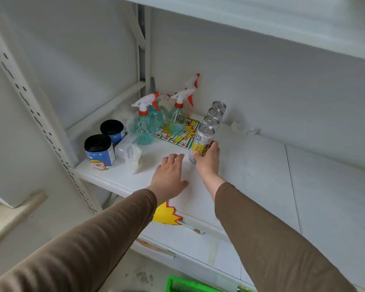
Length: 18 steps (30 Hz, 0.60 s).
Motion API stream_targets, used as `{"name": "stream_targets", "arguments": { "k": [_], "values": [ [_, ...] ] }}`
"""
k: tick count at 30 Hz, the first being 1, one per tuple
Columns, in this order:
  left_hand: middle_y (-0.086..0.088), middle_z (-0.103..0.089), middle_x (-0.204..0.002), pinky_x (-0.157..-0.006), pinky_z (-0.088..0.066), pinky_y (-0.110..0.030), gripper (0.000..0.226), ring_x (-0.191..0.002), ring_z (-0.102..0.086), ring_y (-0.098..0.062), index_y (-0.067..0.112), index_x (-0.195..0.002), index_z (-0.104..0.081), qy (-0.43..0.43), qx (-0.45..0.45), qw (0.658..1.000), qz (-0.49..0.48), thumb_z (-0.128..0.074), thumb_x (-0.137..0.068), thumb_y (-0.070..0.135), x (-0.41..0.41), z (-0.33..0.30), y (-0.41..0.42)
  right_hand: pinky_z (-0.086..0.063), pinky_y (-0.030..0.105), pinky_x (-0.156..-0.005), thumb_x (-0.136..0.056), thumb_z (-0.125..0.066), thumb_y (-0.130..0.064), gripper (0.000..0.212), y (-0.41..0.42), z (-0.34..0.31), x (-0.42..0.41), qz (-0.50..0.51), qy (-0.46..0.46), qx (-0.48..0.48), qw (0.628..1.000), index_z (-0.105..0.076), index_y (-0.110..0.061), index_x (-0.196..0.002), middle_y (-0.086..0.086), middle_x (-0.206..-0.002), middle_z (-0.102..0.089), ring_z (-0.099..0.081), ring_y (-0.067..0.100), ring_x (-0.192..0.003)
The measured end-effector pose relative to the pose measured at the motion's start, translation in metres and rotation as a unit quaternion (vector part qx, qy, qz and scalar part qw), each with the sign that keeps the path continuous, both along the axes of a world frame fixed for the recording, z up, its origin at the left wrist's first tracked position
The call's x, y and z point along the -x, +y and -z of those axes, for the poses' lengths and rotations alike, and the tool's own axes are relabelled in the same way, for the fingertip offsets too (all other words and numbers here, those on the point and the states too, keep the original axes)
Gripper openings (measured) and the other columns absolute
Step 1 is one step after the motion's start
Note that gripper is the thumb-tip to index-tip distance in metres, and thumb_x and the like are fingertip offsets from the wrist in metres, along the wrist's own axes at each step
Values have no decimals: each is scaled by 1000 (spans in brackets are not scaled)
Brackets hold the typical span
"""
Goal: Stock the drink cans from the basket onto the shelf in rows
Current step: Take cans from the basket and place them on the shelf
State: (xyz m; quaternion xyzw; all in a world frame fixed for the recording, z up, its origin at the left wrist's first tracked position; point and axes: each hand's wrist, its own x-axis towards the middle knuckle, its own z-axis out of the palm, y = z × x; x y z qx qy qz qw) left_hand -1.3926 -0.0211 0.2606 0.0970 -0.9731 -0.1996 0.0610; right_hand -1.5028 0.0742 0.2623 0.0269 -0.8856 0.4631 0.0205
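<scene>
I see the front can point(201, 142) standing at the near end of a single row of three cans point(216, 113) running toward the back wall, on the white shelf point(251, 165). My right hand point(208, 160) wraps its lower half; my left hand point(170, 171) lies flat and spread on the shelf just left of it, holding nothing. If I let go crooked, I judge the can could tip and topple the row, or knock the spray bottles point(177, 116) to the left.

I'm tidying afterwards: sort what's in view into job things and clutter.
Job: front can held by right hand; three cans behind; shelf; green basket.
Clutter: spray bottles; two tubs; plastic bag; printed sheet.
</scene>
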Motion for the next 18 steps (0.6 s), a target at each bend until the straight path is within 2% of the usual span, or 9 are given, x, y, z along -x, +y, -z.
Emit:
{"name": "stream_targets", "arguments": {
  "k": [6,11,15,18],
  "values": [
    [-7,-28,-153,-112,-34,-40,87,-138,-28,-28,17,-152,-17,-4,6,1000,14,-66,-85,41,3,3,-1,-48,44,-99,-91,-69,-14,49,-1,1,6,-6,-12,-16,1000,-42,-8,-132,13,-137,-51,-57,36,-122],
    [-7,-30,-150,-109,-36,-41,87,-135,-30,-28,16,-152,-20,-5,6,1000,20,-67,-83,40,-9,9,2,-43,33,-96,-86,-79,-23,73,15,5,-8,-19,-28,25,999,-38,-12,-145,9,-145,-46,-52,29,-128],
    [-7,-31,-150,-109,-34,-40,85,-136,-30,-28,16,-150,-24,9,12,1000,0,-67,-82,41,-29,13,10,-39,38,-103,-91,-73,-29,74,40,9,-40,-45,20,-29,998,-32,-15,-152,7,-154,-39,-37,28,-138],
    [-8,-29,-153,-112,-30,-41,84,-139,-27,-28,16,-150,-26,29,30,999,-20,-68,-82,41,-51,17,24,-35,37,-107,-93,-70,-27,69,65,10,-72,-85,85,-92,988,-35,-13,-151,8,-153,-41,-34,29,-139]
  ]
}}
